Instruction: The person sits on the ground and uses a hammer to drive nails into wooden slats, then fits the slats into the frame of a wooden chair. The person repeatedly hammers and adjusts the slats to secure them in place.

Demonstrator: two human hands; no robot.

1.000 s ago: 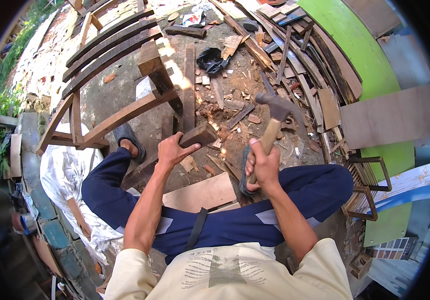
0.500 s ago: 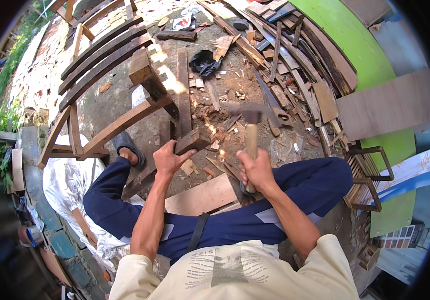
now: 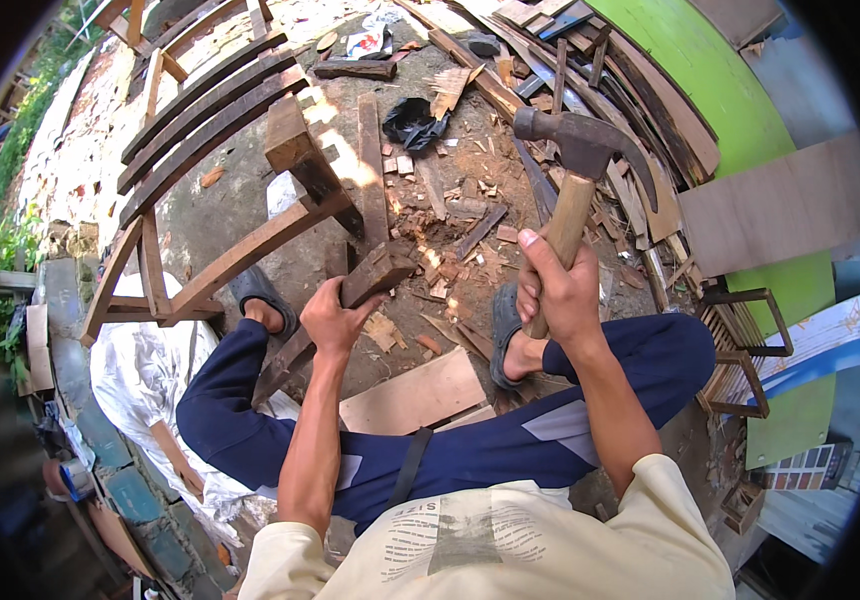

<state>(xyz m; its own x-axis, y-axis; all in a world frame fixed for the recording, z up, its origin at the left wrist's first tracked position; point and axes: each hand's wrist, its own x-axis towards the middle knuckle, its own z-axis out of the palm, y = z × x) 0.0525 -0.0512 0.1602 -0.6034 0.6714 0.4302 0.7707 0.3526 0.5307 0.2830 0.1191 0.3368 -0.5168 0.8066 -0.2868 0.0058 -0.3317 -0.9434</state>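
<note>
My right hand grips the wooden handle of a claw hammer, raised with its dark iron head up and to the right of the work. My left hand holds a dark wooden rail that belongs to a chair frame lying on its side on the ground. The hammer head is apart from the rail, well above it. I sit low with my legs in dark blue trousers spread around the work, sandalled feet on the ground.
Wood chips and offcuts litter the ground in front. A flat light board lies between my legs. Planks pile at the back right beside a green panel. A white sack lies at left.
The hammer has swung up and to the right, from low near the rail to a raised position. My left hand stays on the rail.
</note>
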